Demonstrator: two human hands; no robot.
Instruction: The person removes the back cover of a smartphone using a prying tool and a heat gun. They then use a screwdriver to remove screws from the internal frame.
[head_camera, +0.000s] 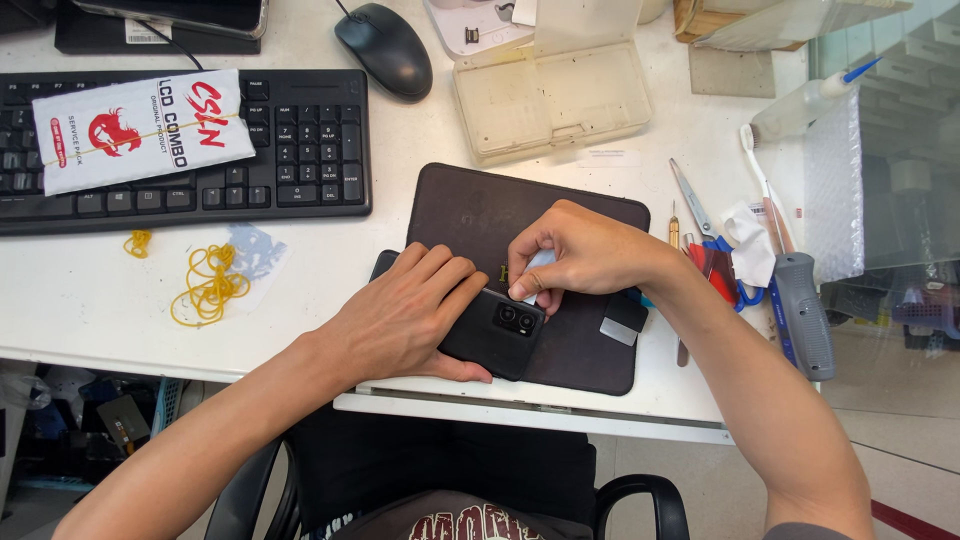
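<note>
Risk first, judged from how things lie. Desk (400, 190) and dark mat (480, 215) give the phone (497, 335) a soft bed, but the mat sits at the near edge of the desk and the phone lies at the mat's near left corner, so a sideways shove from either hand could slide it toward the lap. The keyboard (290, 150) with a white packet (140, 128) on it, the mouse (384, 48) and the open plastic case (555, 95) are well apart and pose little trouble. Nearer, scissors (700, 215), a grey-handled tool (805, 310) and a small metal piece (620, 331) lie just beside the right forearm; a sweep of that arm could knock them off or drag them across the phone's back. The white wipe (536, 270) pressed close to the camera lenses (515, 318) could smear or scratch the glass if grit is caught under it.

Left hand (405, 320) lies flat over the phone, fingers spread along its far side and thumb tucked under the near edge, grasping it steady on the mat. Right hand (580, 250) arches over from the right, wrist raised, fingertips pinched shut on the wipe and bearing down at the phone's top end beside the lenses. Yellow rubber bands (208, 285) lie loose to the left.
</note>
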